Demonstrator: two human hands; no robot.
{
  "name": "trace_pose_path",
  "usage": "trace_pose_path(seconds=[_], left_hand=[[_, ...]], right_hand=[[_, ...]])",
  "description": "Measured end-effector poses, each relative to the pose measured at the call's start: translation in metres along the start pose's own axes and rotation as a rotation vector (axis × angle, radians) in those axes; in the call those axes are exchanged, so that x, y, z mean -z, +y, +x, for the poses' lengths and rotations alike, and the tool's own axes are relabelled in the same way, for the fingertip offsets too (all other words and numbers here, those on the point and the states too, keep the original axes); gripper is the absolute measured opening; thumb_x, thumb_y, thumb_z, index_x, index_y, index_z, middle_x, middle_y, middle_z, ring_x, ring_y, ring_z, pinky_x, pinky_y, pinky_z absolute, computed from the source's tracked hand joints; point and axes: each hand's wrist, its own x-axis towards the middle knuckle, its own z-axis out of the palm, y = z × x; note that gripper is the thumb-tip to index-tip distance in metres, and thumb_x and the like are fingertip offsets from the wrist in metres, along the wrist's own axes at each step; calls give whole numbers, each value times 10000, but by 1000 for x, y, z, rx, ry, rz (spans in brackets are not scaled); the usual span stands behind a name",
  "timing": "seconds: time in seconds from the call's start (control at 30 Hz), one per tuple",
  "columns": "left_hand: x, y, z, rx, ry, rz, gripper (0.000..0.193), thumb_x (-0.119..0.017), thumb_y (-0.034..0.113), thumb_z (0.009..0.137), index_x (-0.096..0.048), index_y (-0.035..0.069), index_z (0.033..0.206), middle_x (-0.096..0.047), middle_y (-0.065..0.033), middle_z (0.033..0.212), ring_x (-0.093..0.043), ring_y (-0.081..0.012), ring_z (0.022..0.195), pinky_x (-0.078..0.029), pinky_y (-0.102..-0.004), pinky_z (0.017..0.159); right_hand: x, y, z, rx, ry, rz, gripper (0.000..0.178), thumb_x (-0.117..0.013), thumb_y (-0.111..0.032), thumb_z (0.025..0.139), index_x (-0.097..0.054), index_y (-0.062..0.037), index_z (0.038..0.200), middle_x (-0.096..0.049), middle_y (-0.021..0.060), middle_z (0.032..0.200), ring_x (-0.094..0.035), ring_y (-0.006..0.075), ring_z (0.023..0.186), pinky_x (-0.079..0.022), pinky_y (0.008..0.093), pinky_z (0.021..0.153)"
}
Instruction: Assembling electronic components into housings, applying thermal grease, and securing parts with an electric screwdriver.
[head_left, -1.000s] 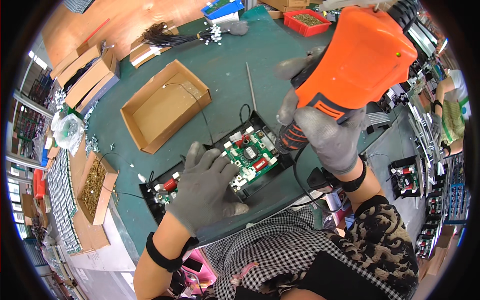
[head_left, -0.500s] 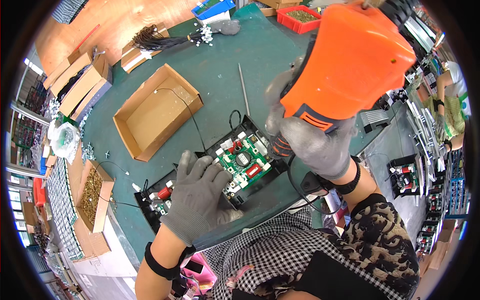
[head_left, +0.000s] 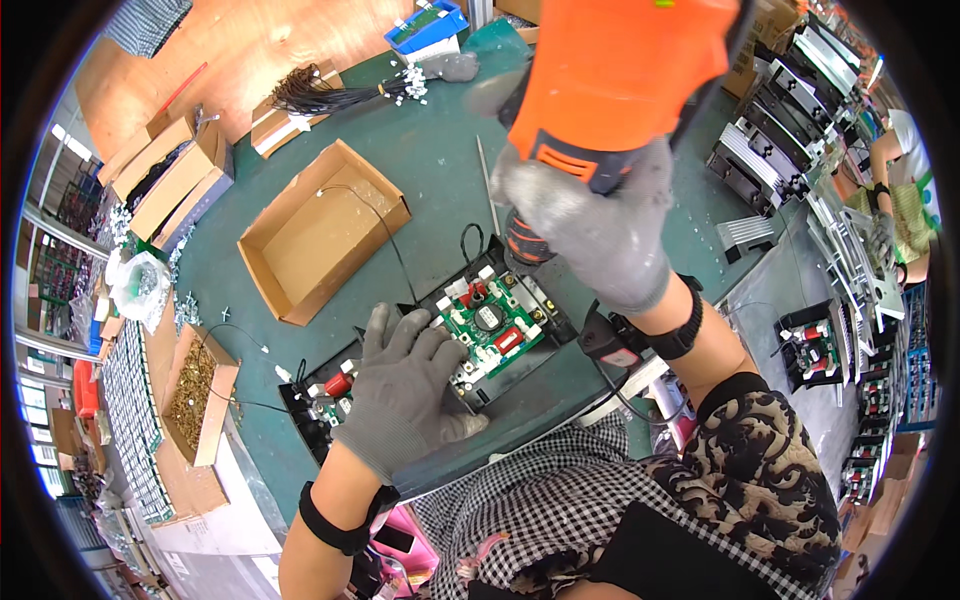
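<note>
- Board (head_left: pixel 490 325): seated in black tray (head_left: pixel 563 327), on green worktop (head_left: pixel 440 200).
- Left hand (head_left: pixel 400 385): grip open, palm down, fingers spread at board's left edge.
- Right hand (head_left: pixel 595 225): grip closed around orange driver (head_left: pixel 620 80); nose near tray's far side, contact cannot be told.
- Second tray (head_left: pixel 305 415): left of left hand, partly hidden.
- Carton (head_left: pixel 325 235): beyond left hand, wire (head_left: pixel 384 219) over its rim.
- Rod (head_left: pixel 487 185): beyond board.
</note>
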Motion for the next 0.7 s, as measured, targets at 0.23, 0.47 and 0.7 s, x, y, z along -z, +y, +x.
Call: trace_pose_path(seconds=[0.23, 0.47, 0.7], left_hand=[[-1, 1, -1, 18, -33, 16, 667, -745, 536, 537, -574, 91, 1004, -569, -91, 1075, -436, -306, 1185, -172, -536, 1086], [1, -1, 0, 23, -44, -1, 664, -730, 549, 555, -573, 89, 1008, -567, -97, 1080, -427, -311, 1186, -172, -536, 1079], [3, 1, 1, 17, -31, 5, 671, -739, 527, 539, -570, 83, 1014, -566, -97, 1063, -428, -310, 1183, -180, -539, 1076]], right_hand=[[4, 20, 1, -39, -10, 72, 470, -620, 28, 691, -455, -16, 1130, -622, 68, 1002, -598, 113, 855, -506, 262, 726], [-1, 20, 6, -42, -7, -48, 446, -613, 42, 694, -482, -24, 1115, -625, 68, 1000, -604, 115, 875, -508, 256, 722], [-1, 27, 6, -41, 9, -180, 440, -627, 17, 690, -473, -11, 1101, -614, 57, 937, -603, 117, 843, -501, 272, 723]])
